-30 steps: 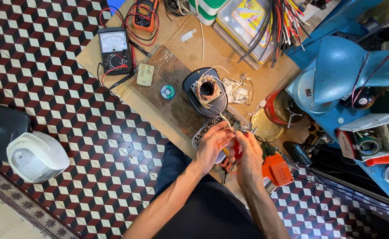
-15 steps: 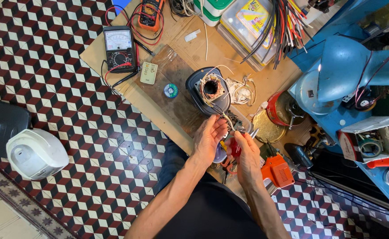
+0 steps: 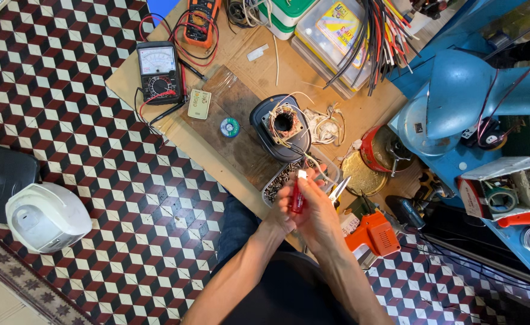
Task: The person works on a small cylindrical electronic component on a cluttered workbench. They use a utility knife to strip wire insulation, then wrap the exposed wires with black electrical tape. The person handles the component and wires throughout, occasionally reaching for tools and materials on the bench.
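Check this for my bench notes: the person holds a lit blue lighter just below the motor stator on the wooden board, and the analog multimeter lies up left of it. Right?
Not quite: the lighter is red, not blue. The head view shows it lit in the left hand, with the right hand beside it, just below the motor stator on the wooden board. The analog multimeter does lie up left.

- Left hand (image 3: 289, 207) and right hand (image 3: 322, 213) overlapped, fingers hard to tell apart.
- Red lighter (image 3: 297, 198) mostly wrapped by fingers; flame blown out to a white spot.
- Thin wire (image 3: 313, 161) above the flame too fine to follow.
- Clear tub of small parts (image 3: 279, 178) half covered by the hands; contents too small to tell.
- Blue machine (image 3: 476, 102) cut off at the right edge.
- Both forearms cut by the bottom edge.
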